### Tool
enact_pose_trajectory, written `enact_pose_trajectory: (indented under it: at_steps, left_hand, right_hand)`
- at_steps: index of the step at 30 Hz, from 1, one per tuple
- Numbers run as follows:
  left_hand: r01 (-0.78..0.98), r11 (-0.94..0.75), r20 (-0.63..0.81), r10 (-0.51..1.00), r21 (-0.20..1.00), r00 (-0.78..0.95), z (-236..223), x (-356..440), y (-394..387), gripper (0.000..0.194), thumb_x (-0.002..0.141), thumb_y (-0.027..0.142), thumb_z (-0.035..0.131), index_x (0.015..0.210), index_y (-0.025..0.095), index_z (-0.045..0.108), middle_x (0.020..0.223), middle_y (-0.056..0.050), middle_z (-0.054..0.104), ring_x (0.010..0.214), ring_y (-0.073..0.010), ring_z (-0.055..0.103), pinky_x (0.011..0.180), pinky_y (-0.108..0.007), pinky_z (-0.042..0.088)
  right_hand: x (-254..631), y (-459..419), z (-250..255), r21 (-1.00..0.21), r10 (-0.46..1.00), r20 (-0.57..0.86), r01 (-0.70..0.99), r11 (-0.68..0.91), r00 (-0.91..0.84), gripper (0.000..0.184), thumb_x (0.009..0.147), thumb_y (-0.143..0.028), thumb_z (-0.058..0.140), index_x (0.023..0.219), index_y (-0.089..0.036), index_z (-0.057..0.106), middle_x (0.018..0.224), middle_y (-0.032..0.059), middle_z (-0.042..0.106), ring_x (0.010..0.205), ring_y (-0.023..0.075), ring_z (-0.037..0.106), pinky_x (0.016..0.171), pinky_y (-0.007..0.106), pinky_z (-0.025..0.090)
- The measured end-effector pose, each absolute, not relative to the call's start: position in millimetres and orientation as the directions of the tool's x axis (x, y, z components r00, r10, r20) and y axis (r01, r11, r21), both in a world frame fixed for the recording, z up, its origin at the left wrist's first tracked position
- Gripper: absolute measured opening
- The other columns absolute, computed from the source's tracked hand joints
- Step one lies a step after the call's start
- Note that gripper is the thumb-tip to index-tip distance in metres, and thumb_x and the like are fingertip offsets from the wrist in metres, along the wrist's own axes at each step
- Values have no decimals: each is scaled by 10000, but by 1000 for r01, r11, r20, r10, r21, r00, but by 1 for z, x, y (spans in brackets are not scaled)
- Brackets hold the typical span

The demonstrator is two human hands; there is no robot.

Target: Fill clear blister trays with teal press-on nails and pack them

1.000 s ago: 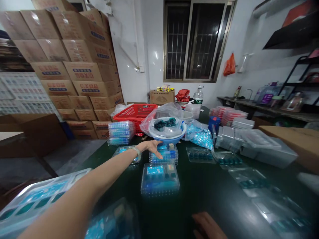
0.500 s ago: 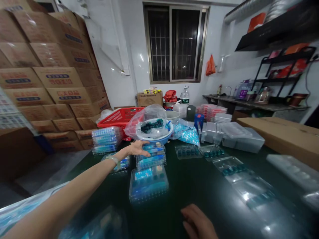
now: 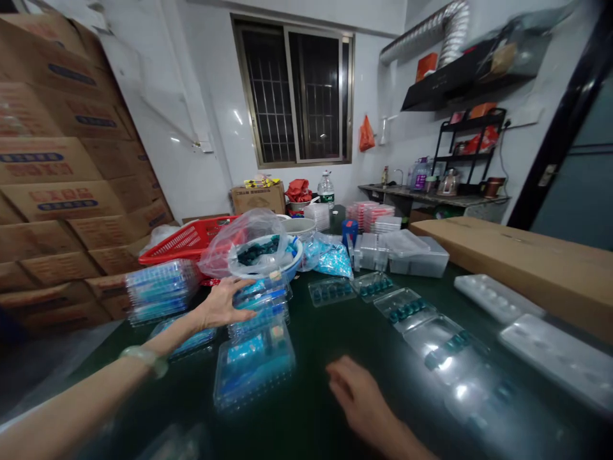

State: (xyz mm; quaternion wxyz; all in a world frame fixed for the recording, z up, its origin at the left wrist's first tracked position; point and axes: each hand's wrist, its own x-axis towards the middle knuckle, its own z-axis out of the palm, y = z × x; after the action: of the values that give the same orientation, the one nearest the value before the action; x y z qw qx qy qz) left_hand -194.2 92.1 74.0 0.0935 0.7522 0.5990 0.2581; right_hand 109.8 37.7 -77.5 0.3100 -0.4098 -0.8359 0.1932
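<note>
Two bare hands over the dark green counter, head view. Left hand: at the left side of a short stack of clear boxes with blue contents, fingers and thumb spread; grip wide, firm contact not confirmed. Stack lies left of the counter's middle, just in front of the blue-rimmed basin; a single clear box lies nearer, just in front of it. A taller stack is toward the counter's left edge, beside the red basket. Right hand: low, near side, fingers loosely curled, apart from the boxes; blurred, cannot tell whether its grip holds anything. Open trays with dark green pieces run toward the right near corner. Step in hand, judged: left hand placing itself at the stack. A move from this pose would call for closing evenly on the box sides, keeping the layers aligned and the smooth plastic level.
</note>
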Motion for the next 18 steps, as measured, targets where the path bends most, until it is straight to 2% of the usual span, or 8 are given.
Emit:
enact_pose_trajectory:
  at_steps: [2, 3, 7, 9, 12, 15, 17, 18]
  left_hand:
    - [870, -307, 257, 941, 386, 218, 74, -174, 71, 731, 491, 436, 692, 1166, 211, 525, 1120, -120, 470, 1025, -344, 422, 893, -501, 288]
    - [884, -335, 237, 934, 327, 266, 71, -161, 57, 748, 510, 461, 672, 1200, 237, 490, 1166, -119, 431, 1038, -341, 412, 892, -504, 294]
    - [847, -439, 146, 898, 300, 414, 34, -108, -4, 869, 447, 479, 682, 1257, 330, 401, 1239, -93, 390, 1071, -338, 395, 893, -487, 327]
    - [850, -449, 73, 892, 277, 447, 6, -86, -27, 738, 470, 490, 663, 1174, 334, 508, 1159, -126, 469, 1001, -366, 452, 803, -512, 373]
    - [910, -355, -55, 926, 212, 374, -30, -62, -50, 635, 531, 447, 643, 1145, 321, 545, 1152, -177, 497, 987, -410, 466, 705, -501, 398]
    - [958, -213, -109, 966, 193, 236, -46, -44, -64, 870, 391, 422, 728, 1212, 268, 484, 1258, -204, 419, 1101, -453, 369, 804, -558, 329]
    - [955, -158, -99, 977, 251, 187, -44, -36, -70, 1034, 325, 453, 749, 1276, 248, 397, 1340, -205, 317, 1200, -455, 234, 889, -592, 228]
    - [943, -133, -78, 983, 306, 164, -40, -34, -71, 1046, 346, 475, 743, 1295, 253, 362, 1373, -191, 266, 1237, -438, 168, 918, -597, 184]
  right_hand:
    - [114, 74, -69, -339, 826, 380, 768, 544, -417, 240, 871, -155, 341, 990, -223, 538, 898, 18, 548, 782, 100, 532, 665, 181, 406]
    - [116, 94, -66, -282, 840, 385, 818, 501, -382, 255, 871, -143, 333, 998, -213, 542, 921, 37, 549, 820, 115, 528, 693, 200, 403]
    - [119, 169, -60, -140, 858, 378, 894, 426, -349, 220, 849, -142, 399, 997, -171, 559, 1004, 103, 542, 921, 183, 499, 753, 291, 389]
    - [119, 190, -61, -66, 852, 361, 901, 429, -379, 168, 847, -188, 445, 959, -149, 563, 997, 85, 548, 925, 186, 501, 773, 332, 396]
    - [117, 199, -67, 25, 829, 327, 881, 472, -454, 184, 846, -278, 475, 927, -133, 555, 967, 46, 554, 901, 170, 519, 795, 375, 409]
    - [119, 186, -75, 81, 790, 301, 840, 537, -534, 168, 845, -261, 473, 901, -124, 554, 945, 45, 553, 902, 171, 512, 802, 373, 396]
    - [123, 170, -79, 100, 759, 299, 810, 578, -578, 128, 845, -179, 445, 879, -122, 555, 914, 52, 552, 902, 178, 492, 783, 345, 381]
    - [126, 161, -80, 106, 745, 306, 799, 593, -593, 133, 838, -134, 426, 868, -122, 555, 897, 60, 551, 897, 183, 482, 761, 328, 373]
